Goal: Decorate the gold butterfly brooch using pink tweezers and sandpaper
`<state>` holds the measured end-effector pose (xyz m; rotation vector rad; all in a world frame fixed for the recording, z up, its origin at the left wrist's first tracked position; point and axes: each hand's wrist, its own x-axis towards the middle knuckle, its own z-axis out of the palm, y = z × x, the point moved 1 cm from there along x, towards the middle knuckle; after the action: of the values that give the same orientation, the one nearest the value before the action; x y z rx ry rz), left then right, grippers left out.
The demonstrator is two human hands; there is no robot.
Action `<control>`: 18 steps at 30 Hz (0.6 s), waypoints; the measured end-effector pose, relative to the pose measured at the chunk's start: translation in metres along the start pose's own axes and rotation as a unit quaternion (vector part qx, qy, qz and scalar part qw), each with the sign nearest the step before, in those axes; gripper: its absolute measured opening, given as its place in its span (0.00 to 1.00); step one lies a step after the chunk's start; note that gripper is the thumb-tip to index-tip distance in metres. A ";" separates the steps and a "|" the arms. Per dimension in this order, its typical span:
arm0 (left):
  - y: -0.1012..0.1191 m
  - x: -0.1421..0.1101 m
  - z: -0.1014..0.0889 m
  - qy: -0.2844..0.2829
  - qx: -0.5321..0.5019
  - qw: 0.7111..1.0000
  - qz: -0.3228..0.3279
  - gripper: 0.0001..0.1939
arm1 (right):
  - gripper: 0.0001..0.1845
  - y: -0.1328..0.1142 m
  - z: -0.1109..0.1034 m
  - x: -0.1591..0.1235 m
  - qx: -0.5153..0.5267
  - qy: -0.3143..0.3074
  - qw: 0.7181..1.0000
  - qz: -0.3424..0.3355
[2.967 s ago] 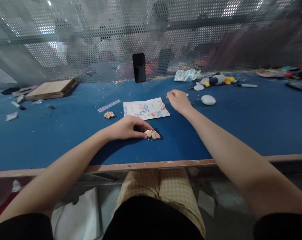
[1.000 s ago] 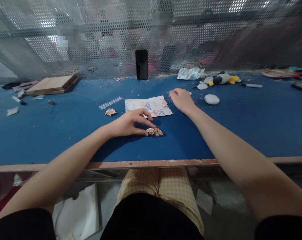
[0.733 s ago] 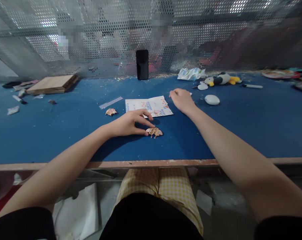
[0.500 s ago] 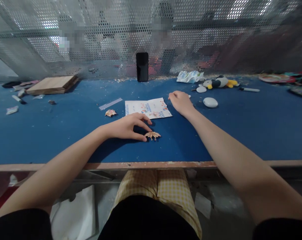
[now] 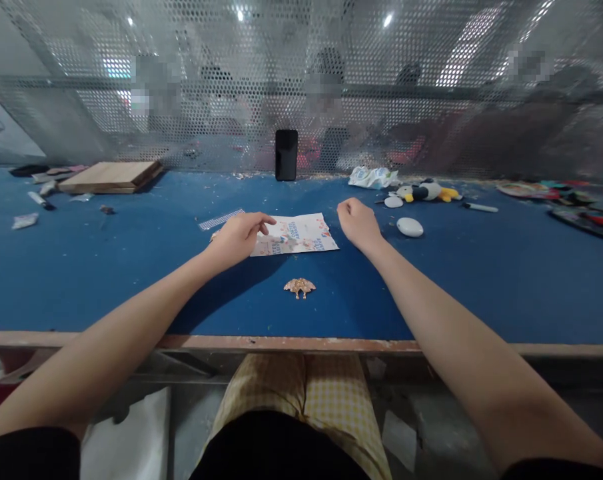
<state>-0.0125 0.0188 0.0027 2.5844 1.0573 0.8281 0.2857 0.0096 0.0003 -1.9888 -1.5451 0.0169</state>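
Observation:
A small gold ornament (image 5: 299,287) lies alone on the blue table top (image 5: 131,267), near the front edge. My left hand (image 5: 237,237) is beyond it, at the left edge of a printed paper sheet (image 5: 301,235). Its index finger is stretched out over the paper, and I see nothing held in it. My right hand (image 5: 357,221) rests as a loose fist just off the sheet's right edge; nothing shows in it. A second small ornament seen earlier left of the sheet is hidden behind my left hand.
A black phone (image 5: 286,155) leans against the perforated metal screen, with people behind it. A wooden board (image 5: 110,177) lies far left. A white oval thing (image 5: 410,227), a plush toy (image 5: 426,193), a crumpled packet (image 5: 374,177) and a pen (image 5: 478,207) lie to the right.
My left hand has let go of the gold ornament and moved away to the paper's left edge. The ornament stays on the table. My right fist has barely moved; my head tilted up.

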 end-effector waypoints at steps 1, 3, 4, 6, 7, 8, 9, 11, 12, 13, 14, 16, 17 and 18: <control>-0.002 0.000 0.001 -0.003 0.006 1.000 0.000 0.23 | 0.17 0.000 -0.001 -0.001 -0.012 -0.003 1.000 0.001; -0.003 0.000 0.003 -0.011 0.019 1.000 0.001 0.21 | 0.15 -0.001 -0.001 -0.003 -0.035 -0.011 0.999 -0.004; -0.004 0.000 0.004 -0.014 0.025 1.000 0.001 0.20 | 0.14 -0.001 -0.001 -0.003 -0.045 -0.016 0.999 -0.010; -0.005 0.000 0.004 -0.017 0.034 0.999 0.000 0.18 | 0.12 -0.001 0.000 -0.004 -0.059 -0.029 0.997 -0.030; -0.006 0.000 0.005 -0.017 0.037 0.999 0.000 0.18 | 0.11 -0.001 0.000 -0.004 -0.064 -0.036 0.996 -0.041; -0.007 0.000 0.005 -0.016 0.038 0.999 -0.001 0.17 | 0.10 -0.002 0.001 -0.004 -0.067 -0.043 0.995 -0.053; -0.008 0.000 0.004 -0.013 0.038 0.999 -0.001 0.16 | 0.10 -0.002 0.002 -0.004 -0.070 -0.050 0.994 -0.064; -0.010 0.001 0.004 -0.006 0.035 0.999 0.002 0.15 | 0.12 -0.002 0.003 -0.003 -0.075 -0.058 0.992 -0.079; -0.012 0.001 0.003 -0.003 0.032 0.999 0.005 0.14 | 0.13 -0.002 0.003 -0.003 -0.077 -0.060 0.992 -0.083; -0.012 0.002 0.003 0.001 0.030 1.000 0.008 0.13 | 0.14 -0.001 0.004 -0.003 -0.079 -0.061 0.991 -0.085; -0.013 0.002 0.003 0.004 0.027 1.000 0.011 0.12 | 0.15 -0.001 0.004 -0.003 -0.080 -0.061 0.991 -0.085; -0.013 0.002 0.002 0.008 0.022 1.000 0.017 0.11 | 0.14 0.000 0.004 -0.003 -0.083 -0.058 0.991 -0.083; -0.013 0.002 0.001 0.009 0.022 1.000 0.018 0.10 | 0.12 0.000 0.005 -0.003 -0.083 -0.057 0.992 -0.082; -0.012 0.002 0.001 0.010 0.023 0.999 0.020 0.10 | 0.10 0.001 0.005 -0.003 -0.082 -0.056 0.992 -0.082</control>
<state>-0.0174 0.0291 -0.0021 2.6490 1.0442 0.8518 0.2834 0.0088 -0.0055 -2.0080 -1.8312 -0.0676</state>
